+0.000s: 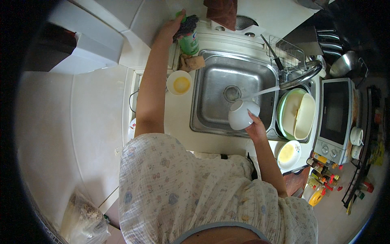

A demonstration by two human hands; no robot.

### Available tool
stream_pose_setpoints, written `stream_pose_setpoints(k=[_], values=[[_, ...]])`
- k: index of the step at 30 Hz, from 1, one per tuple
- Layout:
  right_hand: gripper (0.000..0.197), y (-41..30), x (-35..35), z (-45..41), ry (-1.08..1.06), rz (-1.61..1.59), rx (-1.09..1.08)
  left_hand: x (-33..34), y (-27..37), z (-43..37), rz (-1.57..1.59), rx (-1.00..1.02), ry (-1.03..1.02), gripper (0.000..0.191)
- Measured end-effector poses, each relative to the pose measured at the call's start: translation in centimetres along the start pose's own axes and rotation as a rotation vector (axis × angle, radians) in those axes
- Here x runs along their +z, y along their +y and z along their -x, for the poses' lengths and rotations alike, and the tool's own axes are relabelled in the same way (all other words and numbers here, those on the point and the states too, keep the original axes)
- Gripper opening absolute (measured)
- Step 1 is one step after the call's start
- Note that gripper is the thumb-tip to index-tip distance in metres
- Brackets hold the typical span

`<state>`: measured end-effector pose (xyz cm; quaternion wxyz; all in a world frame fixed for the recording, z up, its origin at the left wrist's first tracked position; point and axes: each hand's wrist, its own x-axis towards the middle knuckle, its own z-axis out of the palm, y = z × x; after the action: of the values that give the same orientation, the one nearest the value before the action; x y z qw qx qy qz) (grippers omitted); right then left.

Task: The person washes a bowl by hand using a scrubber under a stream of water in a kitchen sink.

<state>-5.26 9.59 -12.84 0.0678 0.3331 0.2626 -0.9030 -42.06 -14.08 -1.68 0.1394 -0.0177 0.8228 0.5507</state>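
At the back left corner of the sink, my left hand point(172, 29) is at the top of a green dish soap bottle point(189, 42). A dark mesh scrubber point(186, 28) is bunched against that hand, and one finger lies by the bottle's green cap point(181, 16). The palm is hidden. My right hand point(256, 128) grips a white bowl point(242, 117) over the front right of the steel sink basin point(213, 119). The bowl is tipped, its base facing up and away from me. A stream of water point(262, 91) runs from the faucet point(301, 77) towards the bowl's far side.
A bowl with yellow liquid point(179, 83) stands left of the sink, near a tan sponge point(198, 63). Nested plastic basins point(295, 114) fill the side basin. A patterned bowl point(289, 155), a microwave point(333, 116) and several condiment bottles point(320, 170) stand to the right.
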Motion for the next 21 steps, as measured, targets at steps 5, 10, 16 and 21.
stream_pose_setpoints(k=[5,10,16,21], values=[[0.034,0.1,-0.6,-0.1,0.011,0.005,-0.039,0.5,0.3,0.3,0.156,-0.09,-0.079,0.054],[0.035,0.1,-0.7,0.2,0.005,-0.039,-0.041,-0.1,0.4,0.2,0.366,-0.041,-0.152,0.042],[0.034,-0.1,-0.5,1.3,0.015,-0.022,-0.041,1.3,-0.3,-1.1,0.448,0.033,-0.105,0.036],[0.032,0.0,-0.7,2.0,0.042,-0.042,-0.046,2.6,0.0,-0.6,0.488,0.058,-0.071,0.037]])
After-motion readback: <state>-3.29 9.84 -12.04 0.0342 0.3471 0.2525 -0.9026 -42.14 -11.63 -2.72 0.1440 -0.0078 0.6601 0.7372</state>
